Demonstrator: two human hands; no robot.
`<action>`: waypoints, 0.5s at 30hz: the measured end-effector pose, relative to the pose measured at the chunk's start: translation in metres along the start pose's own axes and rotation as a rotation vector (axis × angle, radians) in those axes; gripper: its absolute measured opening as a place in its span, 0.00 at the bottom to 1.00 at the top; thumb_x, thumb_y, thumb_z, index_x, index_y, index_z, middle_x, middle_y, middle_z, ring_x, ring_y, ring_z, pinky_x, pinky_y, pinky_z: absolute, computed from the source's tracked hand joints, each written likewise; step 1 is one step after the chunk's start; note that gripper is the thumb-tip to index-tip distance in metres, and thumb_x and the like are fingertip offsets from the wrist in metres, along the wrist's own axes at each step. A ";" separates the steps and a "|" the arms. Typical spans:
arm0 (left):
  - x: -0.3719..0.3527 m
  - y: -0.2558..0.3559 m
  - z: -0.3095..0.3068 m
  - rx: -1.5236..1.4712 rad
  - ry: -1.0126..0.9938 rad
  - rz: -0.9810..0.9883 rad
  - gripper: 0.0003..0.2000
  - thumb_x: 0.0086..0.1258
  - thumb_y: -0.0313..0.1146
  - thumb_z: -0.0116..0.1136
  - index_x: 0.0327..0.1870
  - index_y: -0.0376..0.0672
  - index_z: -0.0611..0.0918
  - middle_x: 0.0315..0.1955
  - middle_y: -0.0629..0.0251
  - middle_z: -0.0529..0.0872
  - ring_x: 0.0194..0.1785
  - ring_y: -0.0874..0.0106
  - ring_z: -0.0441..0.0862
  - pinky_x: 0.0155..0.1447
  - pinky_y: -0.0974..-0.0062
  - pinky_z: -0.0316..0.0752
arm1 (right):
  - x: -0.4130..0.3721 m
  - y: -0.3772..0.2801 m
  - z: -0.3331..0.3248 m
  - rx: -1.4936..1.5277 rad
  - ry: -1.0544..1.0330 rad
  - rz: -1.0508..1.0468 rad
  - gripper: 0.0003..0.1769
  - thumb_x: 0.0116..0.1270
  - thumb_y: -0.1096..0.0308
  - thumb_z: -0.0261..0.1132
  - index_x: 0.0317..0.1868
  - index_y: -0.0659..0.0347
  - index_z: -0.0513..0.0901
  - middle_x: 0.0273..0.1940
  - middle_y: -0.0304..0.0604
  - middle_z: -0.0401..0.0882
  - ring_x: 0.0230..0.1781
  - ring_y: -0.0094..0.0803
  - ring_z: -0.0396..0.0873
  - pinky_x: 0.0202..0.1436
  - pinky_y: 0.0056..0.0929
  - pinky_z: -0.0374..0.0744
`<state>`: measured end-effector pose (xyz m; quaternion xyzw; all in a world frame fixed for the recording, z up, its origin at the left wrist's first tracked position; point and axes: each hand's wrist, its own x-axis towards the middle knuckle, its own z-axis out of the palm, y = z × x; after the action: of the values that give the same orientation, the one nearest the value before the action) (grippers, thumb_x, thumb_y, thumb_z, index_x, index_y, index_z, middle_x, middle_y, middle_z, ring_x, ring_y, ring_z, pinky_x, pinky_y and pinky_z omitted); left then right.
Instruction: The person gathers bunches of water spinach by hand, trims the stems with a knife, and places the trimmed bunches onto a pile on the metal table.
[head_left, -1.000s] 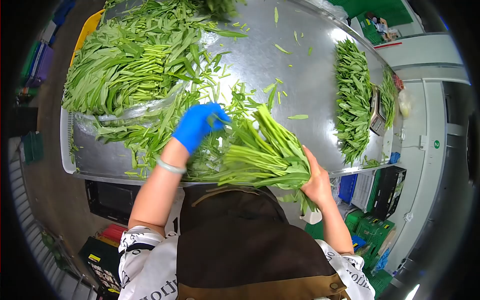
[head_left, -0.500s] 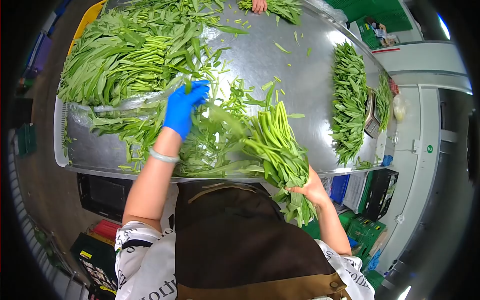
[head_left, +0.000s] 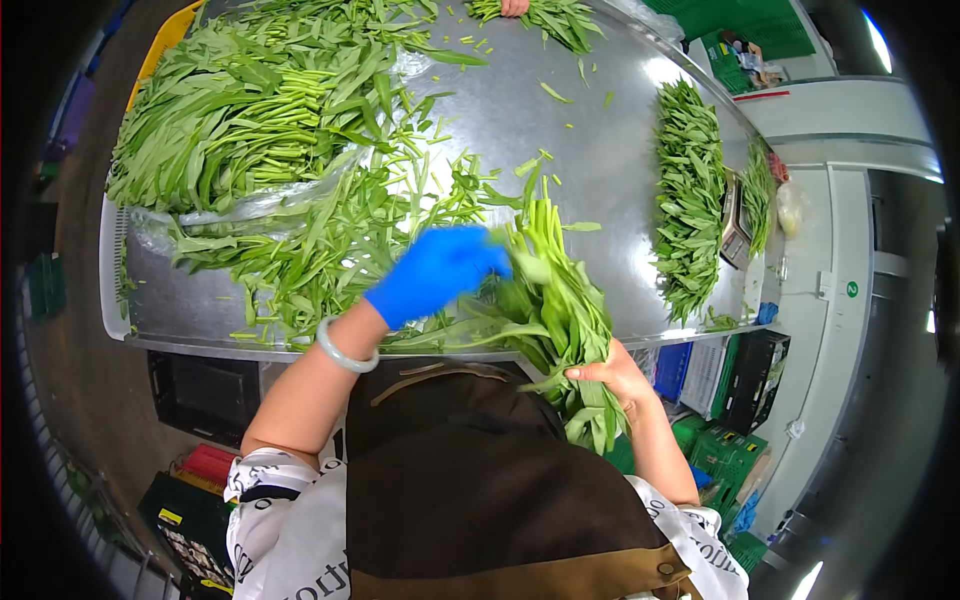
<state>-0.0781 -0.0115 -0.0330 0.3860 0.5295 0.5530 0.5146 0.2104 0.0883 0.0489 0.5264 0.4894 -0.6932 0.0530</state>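
My left hand (head_left: 440, 273), in a blue glove, is at the left side of the bunch of leafy greens (head_left: 560, 290); its fingers are blurred by motion, and whether they pinch a leaf is unclear. Bare, my right hand (head_left: 618, 380) wraps round the lower, leafy part of that bunch, thumb across the front, with the cut stems pointing away from me. Loose leaves and stem bits (head_left: 330, 240) lie on the metal table (head_left: 600, 150) left of the bunch. A large heap of greens (head_left: 230, 120) covers the table's far left.
A long row of greens (head_left: 688, 200) lies at the right, beside a scale (head_left: 735, 220). Another person's hand (head_left: 514, 8) rests on greens at the far edge. Below the table stand a black crate (head_left: 205, 392) at left and green crates (head_left: 728, 455) at right.
My left hand has moved right and toward me, from over the loose leaves to the bunch. My right hand still holds the bunch, whose stems now stand more upright.
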 end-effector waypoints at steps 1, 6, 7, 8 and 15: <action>0.001 0.001 -0.011 -0.208 0.084 0.029 0.13 0.70 0.40 0.58 0.48 0.42 0.83 0.31 0.68 0.84 0.31 0.76 0.75 0.38 0.78 0.71 | 0.000 0.002 -0.002 0.008 -0.017 0.003 0.46 0.43 0.78 0.76 0.67 0.64 0.67 0.59 0.41 0.75 0.59 0.31 0.72 0.64 0.30 0.70; 0.018 -0.007 -0.049 0.723 0.809 0.537 0.15 0.67 0.43 0.61 0.41 0.38 0.83 0.28 0.59 0.81 0.30 0.60 0.74 0.38 0.64 0.71 | 0.001 0.028 -0.014 0.074 -0.078 0.038 0.49 0.43 0.79 0.77 0.68 0.64 0.65 0.61 0.41 0.73 0.61 0.31 0.71 0.66 0.30 0.68; 0.013 -0.009 -0.044 0.796 0.655 0.408 0.16 0.66 0.45 0.62 0.39 0.38 0.83 0.30 0.58 0.82 0.32 0.59 0.75 0.40 0.64 0.72 | 0.000 0.028 -0.013 0.086 -0.076 0.050 0.49 0.42 0.79 0.77 0.68 0.64 0.64 0.61 0.41 0.73 0.61 0.31 0.71 0.66 0.30 0.68; 0.006 -0.011 -0.034 0.861 0.499 0.277 0.17 0.65 0.46 0.63 0.37 0.38 0.83 0.32 0.58 0.83 0.34 0.58 0.76 0.42 0.64 0.73 | -0.002 0.027 -0.011 0.135 -0.082 0.062 0.51 0.41 0.80 0.77 0.69 0.64 0.64 0.62 0.41 0.72 0.62 0.31 0.70 0.66 0.30 0.67; 0.001 -0.029 0.026 -0.031 -0.014 -0.262 0.15 0.71 0.42 0.57 0.43 0.37 0.85 0.37 0.64 0.87 0.40 0.75 0.80 0.50 0.74 0.73 | -0.002 0.027 -0.014 0.117 -0.085 0.067 0.49 0.42 0.80 0.76 0.68 0.63 0.65 0.60 0.40 0.74 0.61 0.31 0.72 0.66 0.31 0.68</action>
<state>-0.0489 -0.0079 -0.0577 0.3093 0.5630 0.4866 0.5921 0.2364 0.0836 0.0346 0.5149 0.4275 -0.7401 0.0661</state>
